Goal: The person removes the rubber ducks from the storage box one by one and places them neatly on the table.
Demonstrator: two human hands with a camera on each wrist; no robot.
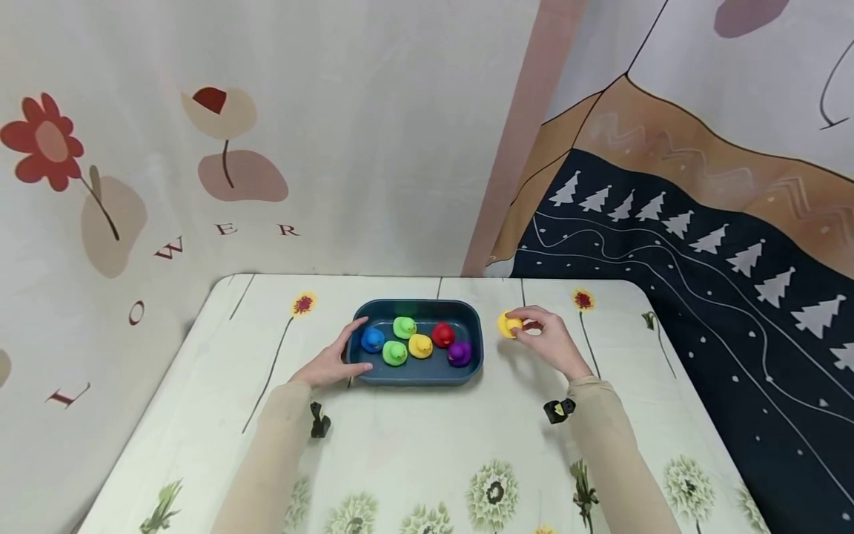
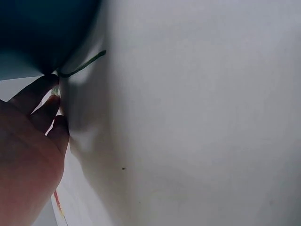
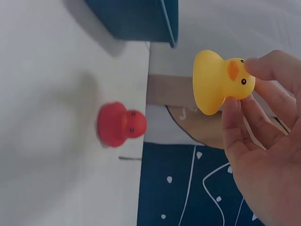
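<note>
One yellow duck (image 1: 505, 325), pinched betw. thumb & fingers of R hand (image 1: 550, 343), is just R of blue tray (image 1: 415, 379) w/ 6 ducks (image 1: 420, 346); L hand (image 1: 330, 363), spread wide, grips tray's L end.

Both wrist views cut off the blue tray (image 1: 414, 381), its inside out of sight there. To the tray's right, the right hand (image 1: 550, 343) covers part of the held yellow duck (image 1: 505, 325) — and the red duck (image 3: 120, 125) beside the tray looks blurred. At the tray's left end, the left hand (image 1: 331, 362) hides some rim. Eyes on the ducks inside (image 1: 419, 347) are too small to tell.
</note>
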